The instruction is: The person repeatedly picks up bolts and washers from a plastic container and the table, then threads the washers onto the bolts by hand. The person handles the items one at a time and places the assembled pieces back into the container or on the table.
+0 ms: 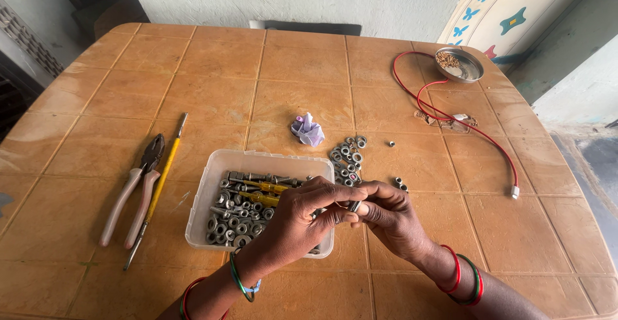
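Left hand [302,214]: pinches the bolt [355,205].
Right hand [389,217]: pinches it too.
Bolt: small, hard, probably slippery; hold its ends.
Place: table's [257,88] near edge.

Both forearms are bare, with no sleeves in view, and they come in over the near edge of the bench. The left hand [296,220] has thin bangles on its wrist: a green one with a bit of blue beside it, and further up the arm a red pair. The right hand [391,218] wears a red bangle nearest the wrist, then a green one and another red one close together. No rings can be made out on the fingers
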